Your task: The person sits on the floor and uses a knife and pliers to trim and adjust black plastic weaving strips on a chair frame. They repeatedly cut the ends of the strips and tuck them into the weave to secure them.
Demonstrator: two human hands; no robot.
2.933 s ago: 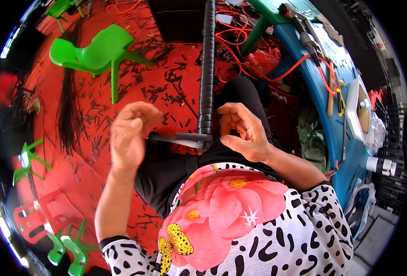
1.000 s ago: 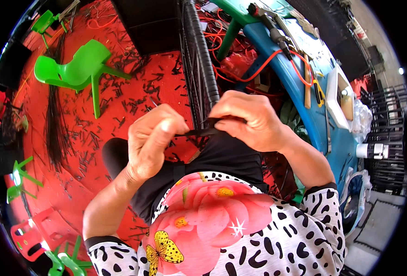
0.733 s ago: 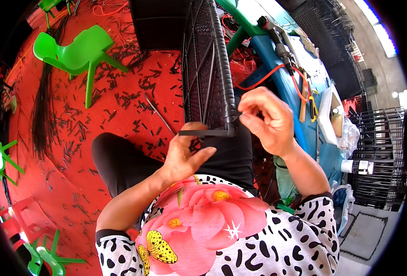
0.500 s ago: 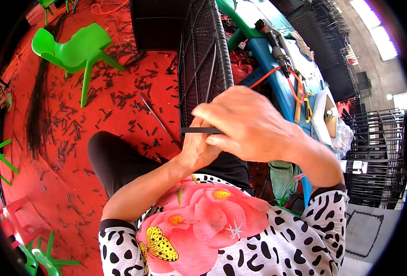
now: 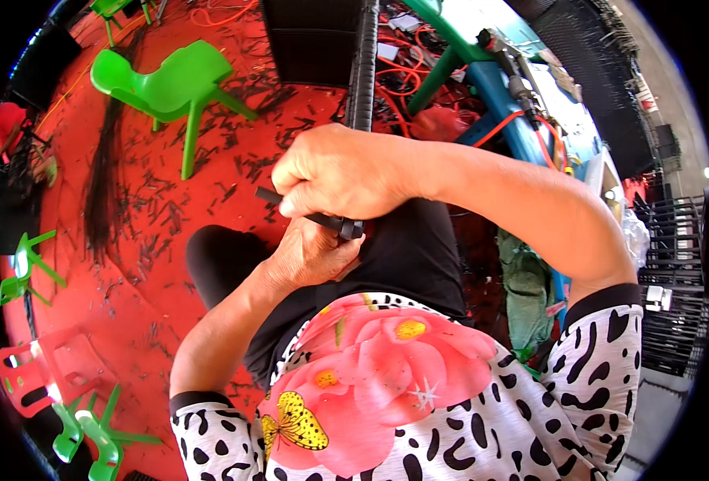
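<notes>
From the left of the frame, a hand could pass above the red floor, between the green chair at the upper left and the bent black knee at the middle left. In the centre the way is closed: the right hand crosses above the left hand, and the black strip sticks out to the left. Higher, the black post makes a barrier to the top edge. At the right, the right forearm blocks the passage; above it stands the blue table.
</notes>
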